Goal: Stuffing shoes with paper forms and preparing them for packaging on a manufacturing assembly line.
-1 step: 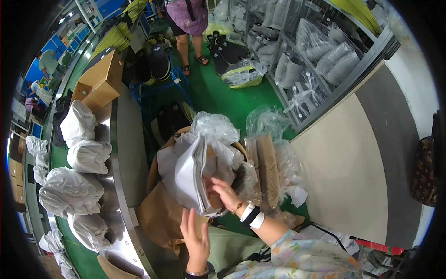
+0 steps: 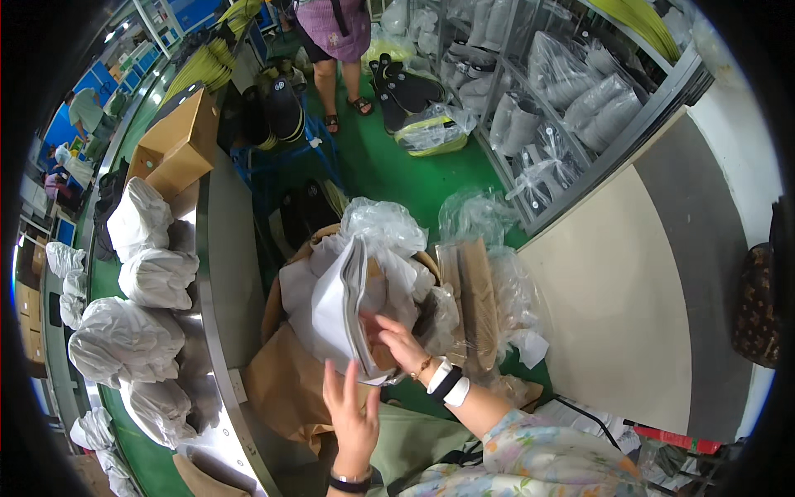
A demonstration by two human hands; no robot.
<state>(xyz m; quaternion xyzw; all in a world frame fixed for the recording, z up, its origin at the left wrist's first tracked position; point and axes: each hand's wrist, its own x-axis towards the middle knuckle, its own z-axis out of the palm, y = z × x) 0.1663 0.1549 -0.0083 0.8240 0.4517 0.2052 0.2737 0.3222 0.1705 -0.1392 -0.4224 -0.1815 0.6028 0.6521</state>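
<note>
A stack of white paper sheets (image 2: 338, 311) stands tilted on edge at the middle, in front of me, amid crumpled wrapping. My right hand (image 2: 399, 344), with a bracelet and a white and black wristband, is at the right side of the stack. Its fingers are stretched toward the sheets, and I cannot tell how firmly they touch. Below the stack's lower end is my left hand (image 2: 354, 422), fingers spread and holding nothing. Clear plastic wrapping (image 2: 383, 228) bulges behind the sheets, and brown paper (image 2: 290, 385) hangs at the left.
Several white-wrapped bundles (image 2: 124, 340) line the metal-edged bench at left, with an open cardboard box (image 2: 178, 145) behind. Folded brown cardboard (image 2: 476, 302) stands right of the stack. A shelf rack (image 2: 530, 219) holds bagged grey parts. Another person (image 2: 335, 41) stands ahead; a beige panel (image 2: 613, 290) is at right.
My left hand has moved up a little, closer to the lower end of the stack. My right hand and the sheets have hardly shifted.
</note>
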